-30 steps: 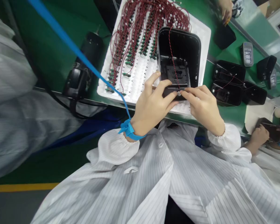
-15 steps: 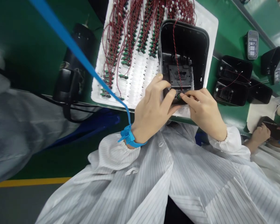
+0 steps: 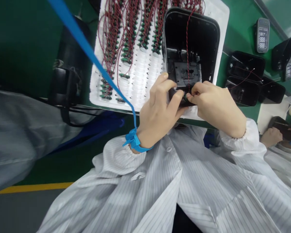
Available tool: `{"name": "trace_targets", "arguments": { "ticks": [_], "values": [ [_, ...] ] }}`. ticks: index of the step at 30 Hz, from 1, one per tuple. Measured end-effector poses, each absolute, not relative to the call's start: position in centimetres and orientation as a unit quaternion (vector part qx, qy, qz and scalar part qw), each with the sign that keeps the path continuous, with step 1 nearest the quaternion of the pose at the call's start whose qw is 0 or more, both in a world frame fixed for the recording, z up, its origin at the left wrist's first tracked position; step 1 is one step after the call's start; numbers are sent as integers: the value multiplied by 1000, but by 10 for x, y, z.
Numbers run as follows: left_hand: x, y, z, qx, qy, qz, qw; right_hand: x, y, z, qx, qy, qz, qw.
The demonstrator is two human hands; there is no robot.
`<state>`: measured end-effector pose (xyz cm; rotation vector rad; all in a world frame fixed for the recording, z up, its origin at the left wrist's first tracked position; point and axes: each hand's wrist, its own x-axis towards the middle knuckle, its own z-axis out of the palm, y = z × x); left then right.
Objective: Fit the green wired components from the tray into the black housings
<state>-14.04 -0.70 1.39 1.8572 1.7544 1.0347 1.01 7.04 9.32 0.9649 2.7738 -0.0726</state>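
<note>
A black plastic housing [image 3: 203, 38] lies open side up on a white tray [image 3: 143, 81]. My left hand [image 3: 160, 113] grips the housing's near edge, fingers curled round it. My right hand [image 3: 215, 105] pinches a small round green-and-black part [image 3: 185, 96] at that same edge. A thin twisted red wire [image 3: 188, 48] runs from that part up across the housing's inside. A blue strap [image 3: 87, 51] leads from the band on my left wrist up to the far left.
The tray holds several rows of green parts with red wires [image 3: 128, 35]. Black housings [image 3: 244, 76] and a small meter [image 3: 261, 35] lie on the green bench to the right. Another person's hands [image 3: 273, 136] hold a dark part at far right. A black tool [image 3: 65, 84] sits left.
My right hand's fingers have curled from flat on the edge into a pinch on the small round part. The view has moved closer to the tray.
</note>
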Motion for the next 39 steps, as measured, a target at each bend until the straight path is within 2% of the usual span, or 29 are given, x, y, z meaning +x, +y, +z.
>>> {"name": "trace_targets", "arguments": {
  "ticks": [4, 7, 11, 15, 17, 23, 33, 39],
  "values": [
    [-141, -8, 11, 673, 620, 369, 162, 16, 68, 87, 339, 937, -28, 79],
    [-141, -9, 7, 680, 615, 380, 117, 29, 65, 74, 337, 939, -61, 13],
    [-143, -9, 2, 677, 617, 385, 108, 45, 64, 59, 309, 945, -82, -63],
    [-149, -9, -3, 700, 595, 383, 96, 52, 63, 55, 316, 931, -55, -172],
    [-153, -8, -4, 714, 576, 386, 93, 51, 65, 53, 340, 918, -45, -198],
    [-158, -4, -6, 718, 574, 384, 88, 39, 77, 38, 302, 937, -112, -137],
    [-160, -7, -1, 709, 586, 381, 93, 34, 74, 49, 329, 923, -128, -156],
    [-155, 1, 8, 689, 608, 387, 80, 15, 82, 44, 345, 922, -120, -127]
  ]
}}
